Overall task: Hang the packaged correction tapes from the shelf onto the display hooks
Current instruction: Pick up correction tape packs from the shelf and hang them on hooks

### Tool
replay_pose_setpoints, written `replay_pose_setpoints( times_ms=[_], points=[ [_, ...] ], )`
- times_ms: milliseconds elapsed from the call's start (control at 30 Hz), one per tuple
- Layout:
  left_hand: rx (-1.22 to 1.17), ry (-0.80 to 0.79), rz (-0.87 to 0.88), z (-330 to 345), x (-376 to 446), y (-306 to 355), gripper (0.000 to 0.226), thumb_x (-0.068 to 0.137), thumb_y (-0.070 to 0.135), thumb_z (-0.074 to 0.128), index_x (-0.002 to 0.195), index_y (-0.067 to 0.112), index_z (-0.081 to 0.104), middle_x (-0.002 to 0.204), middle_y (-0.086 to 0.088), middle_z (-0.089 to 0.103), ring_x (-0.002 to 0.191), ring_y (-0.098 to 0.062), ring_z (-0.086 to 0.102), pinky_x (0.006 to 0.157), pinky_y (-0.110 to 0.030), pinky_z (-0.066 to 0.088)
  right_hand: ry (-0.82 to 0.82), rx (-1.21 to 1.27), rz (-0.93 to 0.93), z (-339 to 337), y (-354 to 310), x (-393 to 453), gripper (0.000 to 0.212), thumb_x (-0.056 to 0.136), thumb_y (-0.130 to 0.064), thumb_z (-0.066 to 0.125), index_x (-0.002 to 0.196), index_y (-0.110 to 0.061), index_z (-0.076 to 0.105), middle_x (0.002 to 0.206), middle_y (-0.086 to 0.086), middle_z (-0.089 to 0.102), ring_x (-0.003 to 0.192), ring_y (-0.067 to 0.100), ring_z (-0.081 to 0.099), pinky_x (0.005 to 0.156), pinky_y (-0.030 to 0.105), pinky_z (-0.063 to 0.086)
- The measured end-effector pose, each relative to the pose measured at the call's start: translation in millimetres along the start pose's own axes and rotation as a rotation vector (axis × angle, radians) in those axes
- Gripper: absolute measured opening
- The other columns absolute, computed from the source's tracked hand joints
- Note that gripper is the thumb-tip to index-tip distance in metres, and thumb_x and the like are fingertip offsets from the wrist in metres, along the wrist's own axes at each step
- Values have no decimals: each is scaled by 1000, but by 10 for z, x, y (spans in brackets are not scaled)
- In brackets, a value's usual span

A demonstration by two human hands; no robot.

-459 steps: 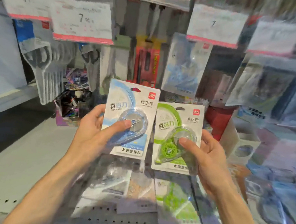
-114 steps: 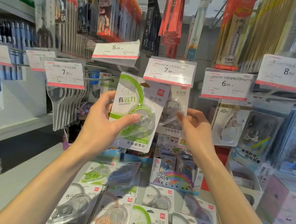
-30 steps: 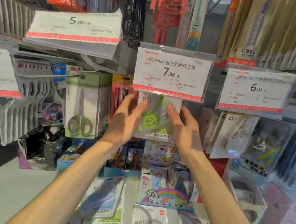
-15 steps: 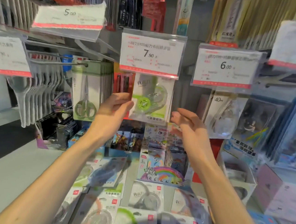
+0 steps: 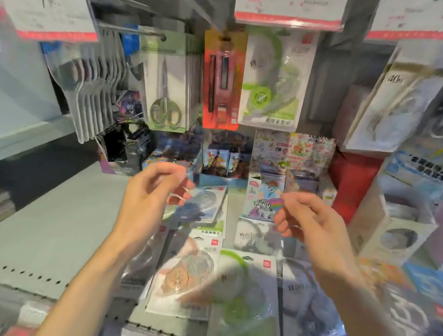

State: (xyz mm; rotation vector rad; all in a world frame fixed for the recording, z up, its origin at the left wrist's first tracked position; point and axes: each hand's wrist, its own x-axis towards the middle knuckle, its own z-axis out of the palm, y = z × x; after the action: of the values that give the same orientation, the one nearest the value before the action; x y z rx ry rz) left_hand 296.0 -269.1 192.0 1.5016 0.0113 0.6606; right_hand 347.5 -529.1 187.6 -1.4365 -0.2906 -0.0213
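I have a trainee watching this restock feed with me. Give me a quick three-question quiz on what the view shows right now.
1. True or false: the left hand is holding a packaged correction tape.
2. What hangs directly left of the green correction tape on the hooks? A) red package B) pony card box C) price tag
3. Fill in: more packaged correction tapes, such as the orange one, lie flat on the ____.

Key
1. False; both it and the right hand hold nothing, fingers loosely curled.
2. A, the red package.
3. Shelf.
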Motion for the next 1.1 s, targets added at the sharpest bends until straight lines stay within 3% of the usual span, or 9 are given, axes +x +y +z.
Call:
replay_pose_setpoints(
  times_ms=[200,300,367,467,533,667,800,900,1100],
  points=[
    [-27,-73,-63,-676,185,-358,17,96,4,64,88,16,73,73,-3,76,60,-13,66,58,-20,55,50,-31,103,581,303,-63,10,101,-7,60,95,-3,66,62,4,69,49,13,56,51,21,51],
    [52,-134,-104,-995,381,-598,16,90,14,71,83,28,77,72,2,75,63,-9,67,58,-18,53,45,-43,147,880,438,-20,11,100,-3,60,91,-4,66,63,5,68,49,11,57,50,19,51],
    [93,-160,-153,-1152,508,-781,4,82,27,75,85,28,76,71,5,70,65,-10,65,58,-20,52,42,-101,161,1032,526,41,11,100,-2,61,92,-4,68,63,4,70,51,10,59,50,19,52],
    [295,-300,-233,-1264,732,-1038,21,77,42,71,96,34,73,73,9,69,67,-7,64,61,-23,53,98,-350,171,1155,676,217,11,100,-6,63,92,-7,71,62,-2,69,49,9,61,48,22,53],
    [400,-375,-297,-1236,854,-1117,24,74,47,66,97,42,71,73,16,71,68,-5,65,63,-30,55,140,-577,172,1192,779,367,10,100,-15,64,93,-13,71,72,-1,72,58,14,66,59,32,58],
    [406,-455,-304,-1081,952,-1158,13,76,42,67,88,44,71,66,17,66,65,-11,63,64,-34,51,122,-830,282,1214,912,579,27,95,-40,71,103,-16,66,85,4,73,69,17,69,71,38,58],
    [271,-487,-294,-1016,946,-1166,6,78,31,69,80,34,74,59,13,61,63,-16,58,63,-32,44,146,-636,456,1250,923,681,33,88,-29,82,108,-11,64,84,9,73,62,18,71,63,37,64],
    [241,-485,-310,-996,923,-1141,9,78,30,70,84,23,73,64,8,65,61,-15,60,61,-32,46,206,-413,545,1259,848,702,34,84,-13,86,110,-7,66,74,7,70,44,10,61,46,26,54],
    [213,-470,-367,-957,920,-1103,7,94,16,73,99,14,70,84,-10,65,65,-13,63,60,-31,50,227,-164,542,1186,724,608,28,87,-1,79,111,-5,64,74,7,78,48,12,69,53,27,62]
  ],
)
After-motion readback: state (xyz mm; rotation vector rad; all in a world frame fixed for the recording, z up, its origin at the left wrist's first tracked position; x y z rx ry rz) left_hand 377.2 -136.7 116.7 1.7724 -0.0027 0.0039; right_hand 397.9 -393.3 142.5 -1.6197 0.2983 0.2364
